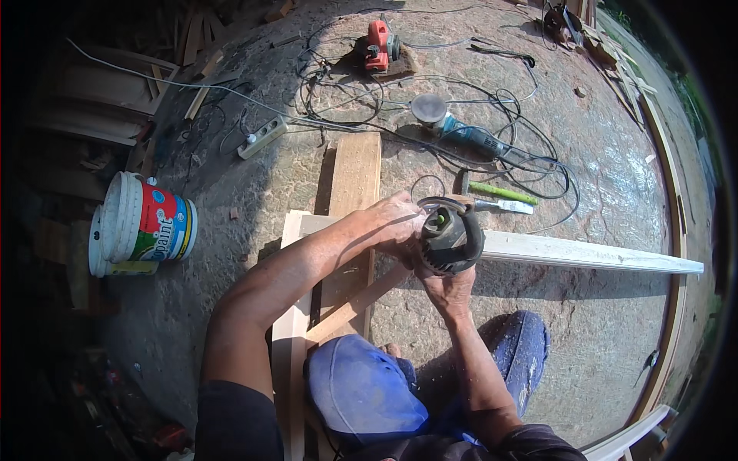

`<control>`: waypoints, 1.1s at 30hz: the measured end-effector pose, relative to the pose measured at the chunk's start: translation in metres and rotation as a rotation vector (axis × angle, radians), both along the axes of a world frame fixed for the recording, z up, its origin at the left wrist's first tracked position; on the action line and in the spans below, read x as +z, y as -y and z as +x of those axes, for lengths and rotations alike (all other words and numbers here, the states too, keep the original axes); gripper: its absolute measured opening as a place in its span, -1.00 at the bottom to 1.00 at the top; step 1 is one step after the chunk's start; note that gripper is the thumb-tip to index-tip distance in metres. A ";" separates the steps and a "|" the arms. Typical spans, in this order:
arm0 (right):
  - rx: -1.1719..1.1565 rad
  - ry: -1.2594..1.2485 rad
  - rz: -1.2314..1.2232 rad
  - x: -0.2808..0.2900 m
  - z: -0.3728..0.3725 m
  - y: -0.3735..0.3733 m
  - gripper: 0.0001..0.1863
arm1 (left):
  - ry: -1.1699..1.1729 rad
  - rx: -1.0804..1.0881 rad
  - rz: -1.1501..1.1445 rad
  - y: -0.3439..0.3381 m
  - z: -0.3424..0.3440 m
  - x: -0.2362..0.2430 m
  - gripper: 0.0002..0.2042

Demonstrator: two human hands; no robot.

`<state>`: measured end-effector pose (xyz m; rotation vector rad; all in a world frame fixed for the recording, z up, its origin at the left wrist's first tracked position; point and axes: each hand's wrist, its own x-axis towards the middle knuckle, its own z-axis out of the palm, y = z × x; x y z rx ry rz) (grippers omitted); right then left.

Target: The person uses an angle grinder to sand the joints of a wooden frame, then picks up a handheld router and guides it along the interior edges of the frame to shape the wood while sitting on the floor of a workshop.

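Observation:
My right hand [449, 290] grips a black power tool [452, 244] from below. The tool has a rounded body and a green detail on top; its working end is hidden, so I cannot tell its exact kind. My left hand [400, 220] is closed against the tool's left side, its fingertips partly hidden. Both hands are over the corner area of a pale wooden frame. One long white-faced rail [576, 252] of it runs off to the right, and another pale rail [289, 349] runs down beside my left knee. A diagonal wooden strip [361, 301] crosses between them.
A thick board [356, 173] lies under the frame. Beyond are a hammer with a green handle [500, 191], a chisel [507, 206], a teal angle grinder [469, 136], a red power tool [379, 48], tangled cables and a power strip [263, 137]. Paint buckets [142, 223] stand left.

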<state>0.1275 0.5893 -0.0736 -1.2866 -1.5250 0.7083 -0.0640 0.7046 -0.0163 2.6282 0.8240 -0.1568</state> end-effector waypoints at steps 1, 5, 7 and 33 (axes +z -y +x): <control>0.000 -0.017 -0.009 -0.001 0.004 0.000 -0.13 | 0.014 0.020 0.022 0.000 0.003 -0.004 -0.68; -0.019 -0.069 -0.045 -0.007 0.027 0.001 -0.17 | -0.067 -0.025 0.012 -0.009 0.033 -0.009 -0.72; -0.015 -0.192 -0.083 -0.006 0.044 0.002 -0.35 | 0.059 -0.057 0.047 -0.014 0.054 -0.020 -0.72; 0.032 -0.348 -0.504 0.061 0.019 0.050 -0.35 | 0.029 1.446 0.025 0.518 -0.134 -0.022 -0.17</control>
